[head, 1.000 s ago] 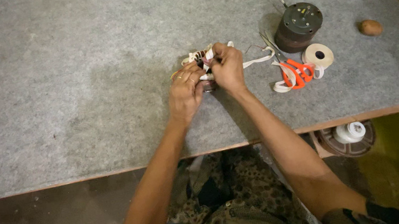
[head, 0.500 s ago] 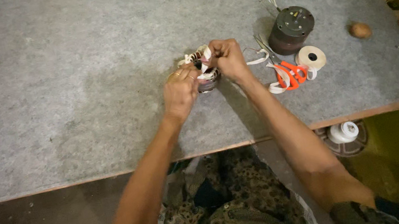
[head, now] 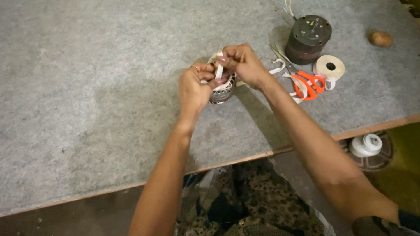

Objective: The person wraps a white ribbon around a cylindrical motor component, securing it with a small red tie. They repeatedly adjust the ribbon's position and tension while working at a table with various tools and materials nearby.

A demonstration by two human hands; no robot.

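Hands binding a small wound coil

Knees in patterned cloth sit nearest, under the worktop (head: pixel 116 168) edge. My left hand (head: pixel 194 87) grips the small round coil (head: pixel 223 90), lifted just off the felt, and my right hand (head: pixel 242 64) pinches a strip of white tape (head: pixel 219 70) above it. Tape already wraps part of the coil; the loose strip is not yet laid down. Beyond lie orange-handled scissors (head: pixel 308 83), a white tape roll (head: pixel 329 66) and a dark cylindrical motor (head: pixel 308 39).

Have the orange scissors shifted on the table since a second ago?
No. The orange scissors lie in the same spot between the dark round motor and the white tape roll; only the camera view moved.
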